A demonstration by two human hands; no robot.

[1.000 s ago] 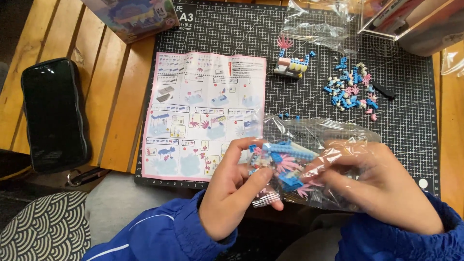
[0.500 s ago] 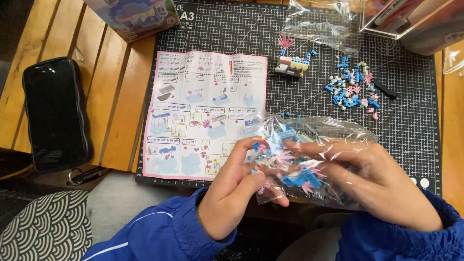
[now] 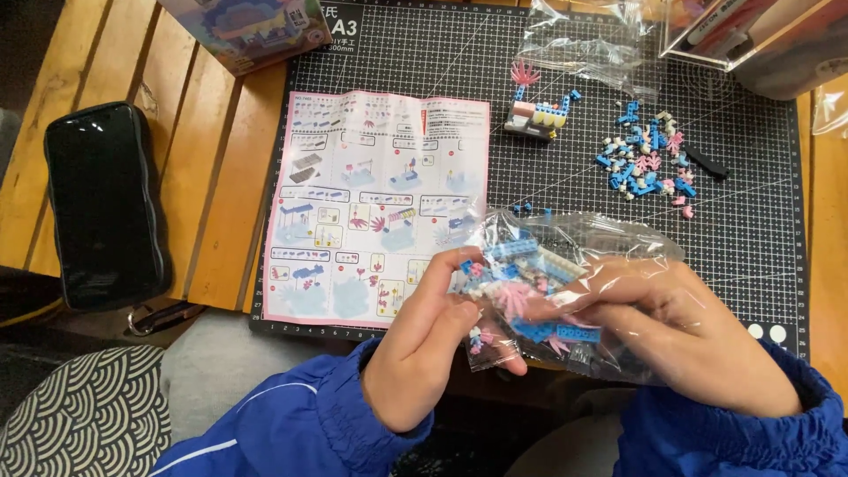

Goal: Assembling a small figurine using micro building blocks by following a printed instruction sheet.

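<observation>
instruction sheet (image 3: 375,199) on cutting mat (image 3: 760,230), loose bricks (image 3: 647,162) right, pouch (image 3: 104,203) left

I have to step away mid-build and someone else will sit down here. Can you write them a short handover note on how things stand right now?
Left hand: pinches the near edge of the clear bag of small bricks.
Right hand: grips the same bag from the right, fingers over it.
On the cutting mat: instruction sheet unfolded, small part-built model, loose pile of blue, pink and white pieces.
Done: a small section is assembled.
Left: the bag looks mostly full; whether it is open cannot be told.
</observation>
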